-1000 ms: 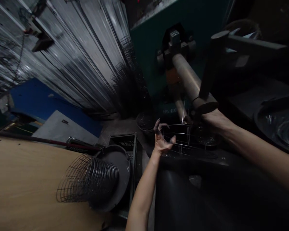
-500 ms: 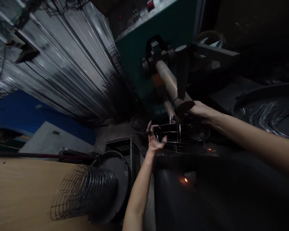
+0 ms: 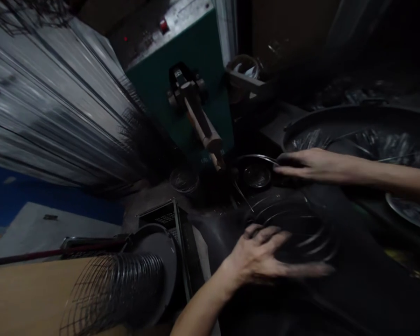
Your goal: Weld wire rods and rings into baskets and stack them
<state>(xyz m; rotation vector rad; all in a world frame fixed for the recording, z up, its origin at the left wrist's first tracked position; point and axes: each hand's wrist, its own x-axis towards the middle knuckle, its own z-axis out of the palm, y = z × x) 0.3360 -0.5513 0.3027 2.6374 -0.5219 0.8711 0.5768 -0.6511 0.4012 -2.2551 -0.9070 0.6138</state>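
Note:
In the lower middle, my left hand [image 3: 262, 259] lies at the near side of a round wire frame [image 3: 301, 219], its thumb stretched out and fingers apart. Motion blurs both the hand and the frame, so whether they touch is unclear. My right hand [image 3: 308, 165] is closed on the end of a curved metal wire [image 3: 257, 157]. That wire arcs leftward over a small round container [image 3: 257, 176]. Beyond it are the cylindrical electrodes [image 3: 205, 123] of a green welding machine [image 3: 210, 56].
On the left, a stack of curved wire grids [image 3: 115, 284] sits by a round dark plate [image 3: 166, 266]. A large round tray [image 3: 357, 112] with metal wires stands at right. A crate [image 3: 177, 219] and another round container [image 3: 184, 179] are below the machine.
My right hand has come away from the electrodes to the right. My left hand has moved nearer and rightward, and the wire frame has come off the electrodes toward me. The view has shifted right.

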